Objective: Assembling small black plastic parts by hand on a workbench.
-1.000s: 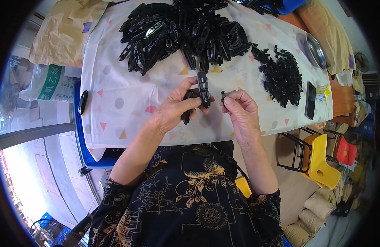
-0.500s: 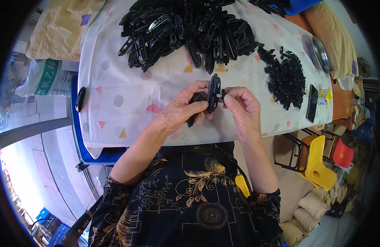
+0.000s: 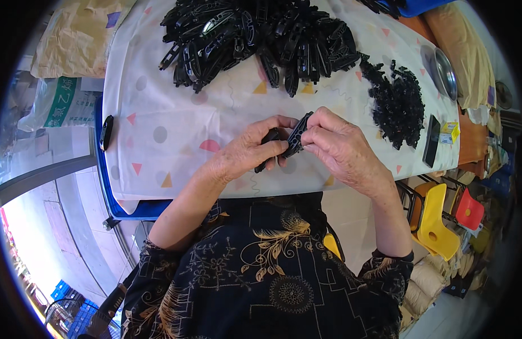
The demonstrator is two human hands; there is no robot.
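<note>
Between the thumb and fingers of my left hand point(image 3: 247, 150) is a long, narrow black plastic part point(image 3: 296, 137) with cut-outs, tilted with its upper end to the right. Another dark plastic part point(image 3: 266, 151) sits farther back in the same hand, partly covered by the fingers. My right hand point(image 3: 343, 144) is closed in a pinch against the right side of the long part. Its fingers hide whatever is between them. Both hands are above the near half of the patterned table cover point(image 3: 176, 113).
A large heap of long black parts point(image 3: 261, 39) lies at the far side. Right of it are a pile of small black pieces point(image 3: 397, 104), a metal bowl point(image 3: 446, 73), a phone point(image 3: 431, 141) and a yellow box point(image 3: 449, 133). One black part point(image 3: 106, 133) lies at the left edge.
My right hand has come left and up against the long part, and the small black piece seen in its fingers is now hidden. The long part has tipped from upright to slanting right.
</note>
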